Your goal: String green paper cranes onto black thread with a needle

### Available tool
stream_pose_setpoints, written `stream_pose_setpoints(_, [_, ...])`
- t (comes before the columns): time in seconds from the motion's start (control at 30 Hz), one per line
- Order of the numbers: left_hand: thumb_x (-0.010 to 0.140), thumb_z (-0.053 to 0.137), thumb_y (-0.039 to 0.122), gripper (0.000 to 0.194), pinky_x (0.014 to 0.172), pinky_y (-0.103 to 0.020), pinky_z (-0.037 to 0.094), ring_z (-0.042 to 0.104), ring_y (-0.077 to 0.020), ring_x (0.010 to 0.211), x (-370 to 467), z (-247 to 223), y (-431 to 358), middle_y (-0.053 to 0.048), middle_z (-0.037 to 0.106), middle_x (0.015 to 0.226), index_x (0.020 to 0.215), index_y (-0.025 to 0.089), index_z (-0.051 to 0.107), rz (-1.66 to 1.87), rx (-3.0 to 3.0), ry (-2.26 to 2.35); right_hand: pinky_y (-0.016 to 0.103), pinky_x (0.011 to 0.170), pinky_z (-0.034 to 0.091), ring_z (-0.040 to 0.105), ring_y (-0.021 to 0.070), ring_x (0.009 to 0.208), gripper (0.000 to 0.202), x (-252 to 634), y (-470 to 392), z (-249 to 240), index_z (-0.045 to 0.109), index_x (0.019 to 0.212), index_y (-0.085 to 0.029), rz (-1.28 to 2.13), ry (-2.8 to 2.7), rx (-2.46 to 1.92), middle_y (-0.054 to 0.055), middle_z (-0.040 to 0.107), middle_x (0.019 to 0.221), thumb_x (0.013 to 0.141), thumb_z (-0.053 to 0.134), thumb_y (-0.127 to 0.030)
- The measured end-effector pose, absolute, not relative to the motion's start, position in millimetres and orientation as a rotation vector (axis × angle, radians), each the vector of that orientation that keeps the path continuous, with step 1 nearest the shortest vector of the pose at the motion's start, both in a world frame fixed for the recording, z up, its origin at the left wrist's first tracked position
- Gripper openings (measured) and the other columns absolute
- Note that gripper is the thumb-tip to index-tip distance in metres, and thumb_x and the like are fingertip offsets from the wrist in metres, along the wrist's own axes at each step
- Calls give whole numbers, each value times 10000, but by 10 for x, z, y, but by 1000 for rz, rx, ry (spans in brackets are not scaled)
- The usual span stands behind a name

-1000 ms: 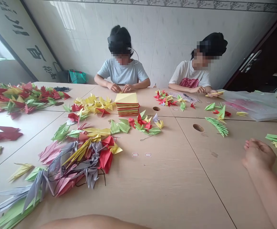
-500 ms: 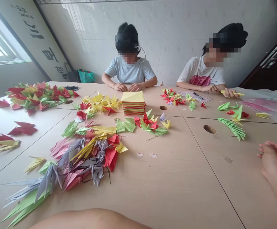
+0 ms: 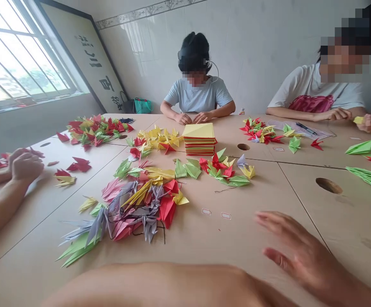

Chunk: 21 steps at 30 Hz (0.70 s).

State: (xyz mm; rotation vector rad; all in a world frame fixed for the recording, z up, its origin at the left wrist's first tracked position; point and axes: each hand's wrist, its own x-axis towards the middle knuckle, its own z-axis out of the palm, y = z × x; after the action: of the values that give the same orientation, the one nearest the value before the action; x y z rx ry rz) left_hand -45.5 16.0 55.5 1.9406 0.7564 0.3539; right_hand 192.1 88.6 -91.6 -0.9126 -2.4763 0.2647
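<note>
My right hand (image 3: 303,251) is above the table on the right, fingers stretched and thumb apart, with nothing held. Two small red-edged labels (image 3: 226,216) lie to its left. My left arm (image 3: 159,281) crosses the bottom of the view; its fingers are hidden, so what they do cannot be seen. Beyond it lies a heap of folded paper cranes (image 3: 140,204) in purple, pink, red, yellow and green, with dark cord among them. Behind the heap stands a stack of square coloured paper (image 3: 199,140), yellow on top.
Another person's hands (image 3: 27,164) rest at the left edge. Across the table (image 3: 217,247) sit two people. One's hand (image 3: 369,123) holds yellow folded paper. More paper piles (image 3: 92,130) lie left and right. A pen (image 3: 306,128) and round table holes (image 3: 329,185) are on the right.
The view has swung left, bringing in another person's hands at the left edge. My right hand has come inward from the right, and its fingers have spread.
</note>
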Motion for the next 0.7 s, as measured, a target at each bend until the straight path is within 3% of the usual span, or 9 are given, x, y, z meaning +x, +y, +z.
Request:
stream_pose_setpoints(0.07, [798,419,548,315,667,-318,493,644,-190,837,-544,544,234,-43,668,863,921,436,686,399,1971,869,446,920,515,551,300,1162,565,1894,859,-949,438,1317,-387,298,-2615,-794,22,571,1290,776,598,-399])
stream_pose_setpoints(0.13, [856,404,437,316,819,-364,468,608,-223,931,-738,467,356,-76,653,978,997,341,669,454,1994,1061,449,881,541,568,307,1145,577,1978,910,-992,434,1327,-388,313,-2610,-813,27,569,1299,774,593,-432])
stream_pose_setpoints(0.17, [857,439,380,293,859,-387,452,592,-241,960,-890,418,437,-90,643,1021,1036,289,651,474,2006,1210,442,865,551,578,301,1133,561,2042,954,-1020,438,1320,-390,317,-2575,-860,28,571,1295,782,587,-438])
stream_pose_setpoints(0.23, [818,533,366,219,890,-366,455,591,-230,967,-1307,331,619,-28,656,1021,994,294,642,499,1982,1883,420,847,560,599,279,1110,514,2172,1049,-1093,446,1296,-402,342,-2501,-932,19,584,1275,799,566,-446])
stream_pose_setpoints(0.33, [858,520,311,270,960,-449,411,522,-272,1106,-2085,271,851,-77,598,1165,1107,225,580,498,1764,2323,403,839,561,611,259,1092,437,2298,1155,-1221,463,1259,-393,400,-2387,-1048,19,598,1248,830,511,-466])
stream_pose_setpoints(0.5, [883,543,300,323,836,-438,503,583,-226,1009,-3021,155,962,-96,559,1208,1180,172,536,368,1337,2619,425,868,544,609,256,1093,424,2309,1197,-1339,473,1235,-426,404,-2374,-1070,-5,605,1231,818,520,-491])
stream_pose_setpoints(0.7, [883,543,308,307,805,-416,519,600,-221,971,-3206,-114,1034,-85,581,1167,1155,165,552,296,1152,2558,427,861,552,615,279,1084,414,2325,1193,-1321,542,1195,-389,454,-2328,-1112,13,623,1215,802,517,-518])
